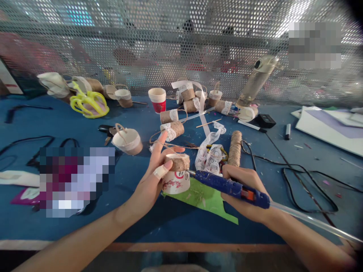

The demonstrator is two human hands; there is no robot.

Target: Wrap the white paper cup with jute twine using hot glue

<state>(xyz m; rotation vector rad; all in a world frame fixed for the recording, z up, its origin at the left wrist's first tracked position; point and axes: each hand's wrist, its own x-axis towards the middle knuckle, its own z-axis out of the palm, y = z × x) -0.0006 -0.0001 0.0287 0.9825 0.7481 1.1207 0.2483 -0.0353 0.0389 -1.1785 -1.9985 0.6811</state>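
Observation:
My left hand (157,168) is closed around a paper cup (176,183), its thumb wearing a light bandage. The cup is white with a pink blossom print, and jute twine (180,163) wraps the band near its upper rim. In my right hand (246,189) is a blue hot glue gun (231,185), its metal tip at the cup's side just below the twine; I cannot tell whether it touches. A clear glue stick (312,220) sticks out of the gun's back. Under the cup lies a green sheet (205,196). A twine spool (235,148) and white lace ribbon (213,158) are just beyond.
Several twine-and-lace cups (172,130) are spread across the blue table (121,226). A stack of red-and-white cups (157,100) stands behind. Black cord (312,209) loops on the right, near white sheets (331,128). A perforated metal screen (170,49) closes off the back.

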